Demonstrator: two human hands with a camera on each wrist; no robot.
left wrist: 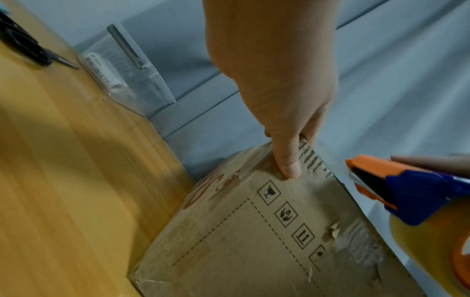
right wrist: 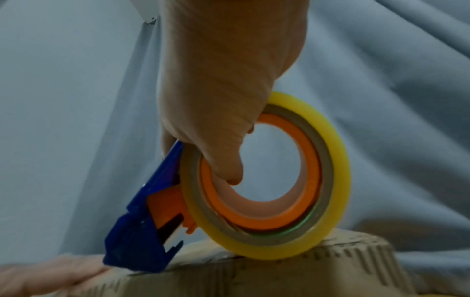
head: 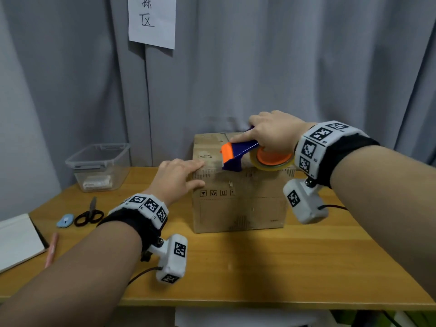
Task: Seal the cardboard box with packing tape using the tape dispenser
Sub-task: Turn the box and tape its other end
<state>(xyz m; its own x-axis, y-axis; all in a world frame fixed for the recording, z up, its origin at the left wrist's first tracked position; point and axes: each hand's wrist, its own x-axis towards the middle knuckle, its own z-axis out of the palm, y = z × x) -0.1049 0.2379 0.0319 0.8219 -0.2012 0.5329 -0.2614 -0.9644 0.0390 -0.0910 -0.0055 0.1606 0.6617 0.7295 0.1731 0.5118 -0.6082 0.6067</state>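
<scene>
Here the brown cardboard box point(head: 238, 197) stood on the wooden table point(head: 259, 267). The right hand point(head: 276, 133) gripped the blue-and-orange tape dispenser point(head: 238, 153), its yellowish roll resting on the box top. The left hand point(head: 175, 177) pressed flat-fingered on the near top edge.

- The near half of the counter point(head: 247, 267), in front of the cardboard box point(head: 238, 208), lies bare and open.
- Left of the box, scissors point(head: 89, 214), a blue tag point(head: 64, 220) and a clear bin point(head: 99, 166) crowd the way.
- A curtain point(head: 283, 67) closes off the far side just behind the box.
- Right of the box, the counter is open.
</scene>
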